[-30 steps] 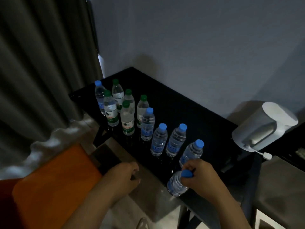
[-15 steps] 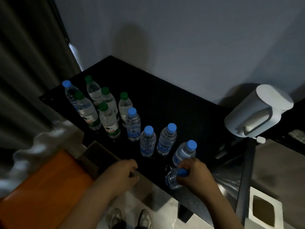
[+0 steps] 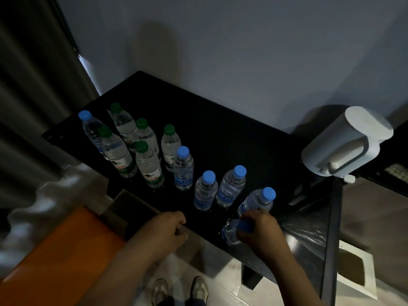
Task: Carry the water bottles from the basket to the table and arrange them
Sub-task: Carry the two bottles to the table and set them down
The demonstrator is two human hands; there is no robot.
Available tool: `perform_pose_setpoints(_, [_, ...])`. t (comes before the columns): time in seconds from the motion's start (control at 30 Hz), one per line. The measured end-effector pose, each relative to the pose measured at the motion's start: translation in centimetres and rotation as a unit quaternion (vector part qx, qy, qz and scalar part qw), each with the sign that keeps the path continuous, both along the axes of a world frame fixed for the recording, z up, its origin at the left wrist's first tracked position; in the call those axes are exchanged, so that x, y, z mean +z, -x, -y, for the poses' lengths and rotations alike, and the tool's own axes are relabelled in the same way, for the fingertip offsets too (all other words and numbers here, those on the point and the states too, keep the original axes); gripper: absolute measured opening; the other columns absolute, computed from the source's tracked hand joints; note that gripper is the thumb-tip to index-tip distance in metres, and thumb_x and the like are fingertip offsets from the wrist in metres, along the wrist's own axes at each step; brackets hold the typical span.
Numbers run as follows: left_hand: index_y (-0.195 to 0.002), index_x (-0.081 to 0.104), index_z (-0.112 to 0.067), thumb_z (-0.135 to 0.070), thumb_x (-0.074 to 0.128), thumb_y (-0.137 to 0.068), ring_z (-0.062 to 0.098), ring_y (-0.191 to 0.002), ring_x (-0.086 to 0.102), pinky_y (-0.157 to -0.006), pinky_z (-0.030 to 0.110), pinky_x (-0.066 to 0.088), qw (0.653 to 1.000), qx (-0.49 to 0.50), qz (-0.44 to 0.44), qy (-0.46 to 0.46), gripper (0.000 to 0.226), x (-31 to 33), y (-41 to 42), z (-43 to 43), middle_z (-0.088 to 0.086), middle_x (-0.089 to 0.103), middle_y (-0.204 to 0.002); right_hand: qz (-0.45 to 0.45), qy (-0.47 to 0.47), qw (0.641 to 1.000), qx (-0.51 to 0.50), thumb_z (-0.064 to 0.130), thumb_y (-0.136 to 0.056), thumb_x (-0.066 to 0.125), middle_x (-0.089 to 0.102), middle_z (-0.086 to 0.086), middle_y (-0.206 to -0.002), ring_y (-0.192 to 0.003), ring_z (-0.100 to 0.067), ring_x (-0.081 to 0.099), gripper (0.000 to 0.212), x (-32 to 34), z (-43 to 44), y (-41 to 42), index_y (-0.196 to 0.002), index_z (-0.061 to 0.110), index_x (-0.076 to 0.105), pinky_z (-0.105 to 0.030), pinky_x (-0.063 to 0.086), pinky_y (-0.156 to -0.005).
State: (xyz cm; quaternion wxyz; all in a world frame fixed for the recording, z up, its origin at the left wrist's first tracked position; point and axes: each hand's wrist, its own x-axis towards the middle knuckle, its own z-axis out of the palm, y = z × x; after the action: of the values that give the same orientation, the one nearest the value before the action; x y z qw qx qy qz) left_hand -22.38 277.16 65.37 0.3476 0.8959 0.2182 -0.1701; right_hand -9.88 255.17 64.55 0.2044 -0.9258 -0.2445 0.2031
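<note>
Several clear water bottles stand on a black table (image 3: 220, 133). Green-capped ones (image 3: 148, 164) cluster at the left with one blue-capped bottle (image 3: 90, 127) behind them. Blue-capped bottles (image 3: 205, 191) run in a line toward the near right edge. My right hand (image 3: 260, 233) grips the cap and neck of the nearest blue-capped bottle (image 3: 229, 231), which stands at the table's front edge. My left hand (image 3: 163, 230) is curled into a loose fist at the front edge, holding nothing that I can see.
A white kettle-like appliance (image 3: 344, 144) sits at the table's right end. A dark box (image 3: 125, 208) stands on the floor below the front edge, next to an orange surface (image 3: 55, 257). A curtain (image 3: 28, 85) hangs at the left. A white bin (image 3: 355, 272) is at the lower right.
The camera has shifted, so the table sits more to the centre. My right hand has stayed on the nearest bottle's cap, and my left hand has stayed at the table's edge.
</note>
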Motion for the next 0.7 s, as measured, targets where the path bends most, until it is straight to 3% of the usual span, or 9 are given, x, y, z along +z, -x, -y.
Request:
perform_pose_setpoints(0.23, [-0.118,0.056,-0.019,-0.029,0.062,-0.087,0.012,-0.103,0.057,-0.089,0.025,0.049,1.000,-0.011,0.002,-0.004,0.033,0.5,0.0,-0.9,-0.002,0.058,-0.114,0.009,0.018,0.999,-0.025,0.021,-0.078,0.070,0.059,0.002,-0.111,-0.094,-0.012,0.058,0.027,0.5,-1.2,0.0,-0.104,0.026,0.061,-0.027,0.052,-0.082])
perform_pose_setpoints(0.4, [-0.116,0.057,-0.019,-0.028,0.064,-0.086,0.012,-0.102,0.057,-0.089,0.026,0.049,1.000,-0.012,0.007,0.003,0.032,0.7,0.2,-1.6,-0.002,0.059,-0.112,0.037,0.054,0.998,-0.002,0.022,-0.079,0.070,0.061,0.001,-0.117,-0.100,-0.015,0.060,0.040,2.2,-1.5,0.2,-0.117,0.024,0.057,-0.029,0.053,-0.083])
perform_pose_setpoints(0.7, [-0.120,0.056,-0.018,-0.026,0.061,-0.088,0.013,-0.109,0.055,-0.092,0.025,0.047,0.999,-0.024,0.033,0.002,0.033,2.4,0.4,-3.6,-0.001,0.057,-0.119,0.057,0.043,0.996,0.060,0.022,-0.082,0.067,0.062,0.004,-0.110,-0.096,-0.010,0.060,0.031,7.9,-4.5,1.1,-0.112,0.023,0.060,-0.024,0.052,-0.083])
